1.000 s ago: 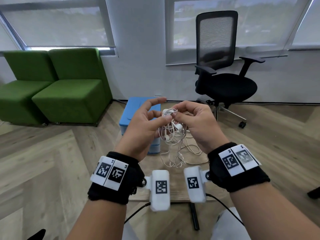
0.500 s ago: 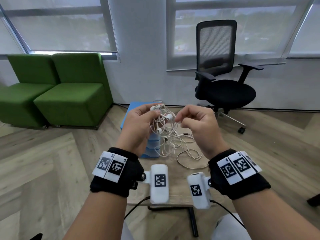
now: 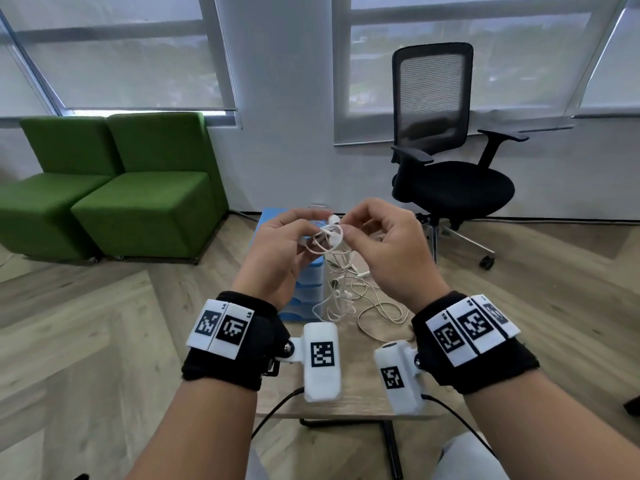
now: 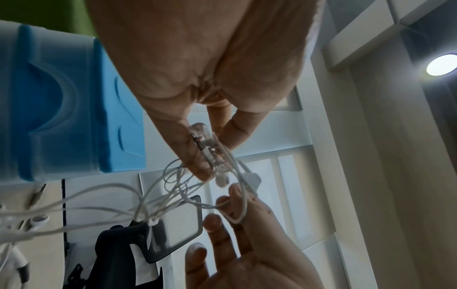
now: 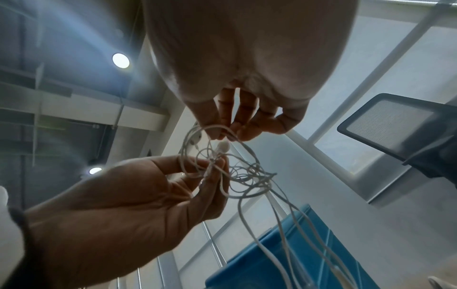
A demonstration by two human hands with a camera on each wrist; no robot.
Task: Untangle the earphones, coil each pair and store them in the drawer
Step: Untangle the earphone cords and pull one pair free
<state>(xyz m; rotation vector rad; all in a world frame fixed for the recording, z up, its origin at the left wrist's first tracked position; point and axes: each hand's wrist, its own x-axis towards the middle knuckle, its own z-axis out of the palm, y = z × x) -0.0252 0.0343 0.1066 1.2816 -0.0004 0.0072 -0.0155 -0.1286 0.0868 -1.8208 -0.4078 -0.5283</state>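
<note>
left hand (image 3: 277, 261) pinching white earphones (image 3: 330, 237) tangle at chest height | right hand (image 3: 388, 251) pinching a cable loop beside it | loose cables hanging down to small wooden table (image 3: 346, 403); lying beside blue drawer unit (image 3: 308, 289)

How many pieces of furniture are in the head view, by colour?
Green seats: 2
Black chair: 1
Wooden table: 1
Blue drawer unit: 1
Total: 5
</note>
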